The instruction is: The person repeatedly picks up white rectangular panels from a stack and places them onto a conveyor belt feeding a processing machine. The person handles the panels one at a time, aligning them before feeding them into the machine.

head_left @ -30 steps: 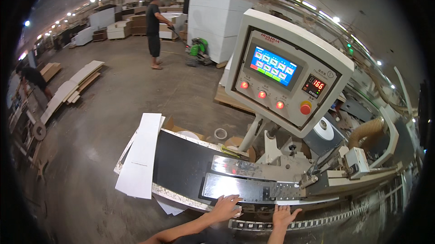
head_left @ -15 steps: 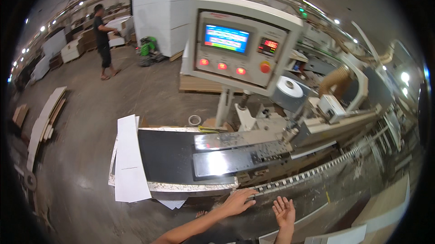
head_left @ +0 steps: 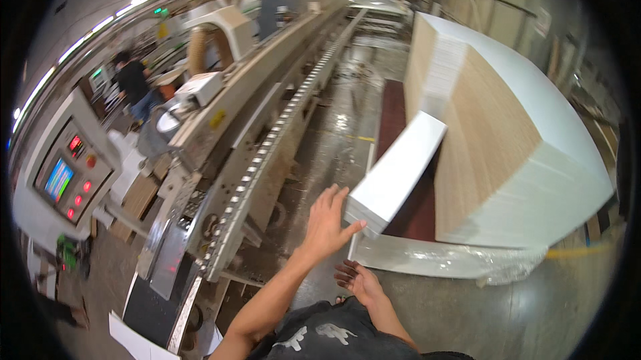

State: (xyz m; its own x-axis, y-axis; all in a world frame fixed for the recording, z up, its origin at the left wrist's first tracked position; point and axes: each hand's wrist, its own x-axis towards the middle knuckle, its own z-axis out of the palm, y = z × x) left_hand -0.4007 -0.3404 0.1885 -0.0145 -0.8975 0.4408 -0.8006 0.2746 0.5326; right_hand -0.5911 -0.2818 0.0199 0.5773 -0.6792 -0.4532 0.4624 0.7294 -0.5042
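"While the white boards [head_left: 400,166] lie stacked right of centre, your left hand [head_left: 325,226] spreads its thumb wide at their near end; touching, I can't tell."

"Below, your right hand [head_left: 360,282] curls its fingers loosely, half open; a chain track [head_left: 265,147] climbs toward upper centre."

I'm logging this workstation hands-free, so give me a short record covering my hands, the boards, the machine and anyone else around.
Left hand: open, at the near end of the narrow white boards; contact unclear
Right hand: fingers loosely curled, nothing visibly held
Large board stack: right side, wood-grain faces, white top
Long machine: left of the boards, with chain track
Control panel: screen lit
Co-worker: upper left, dark top
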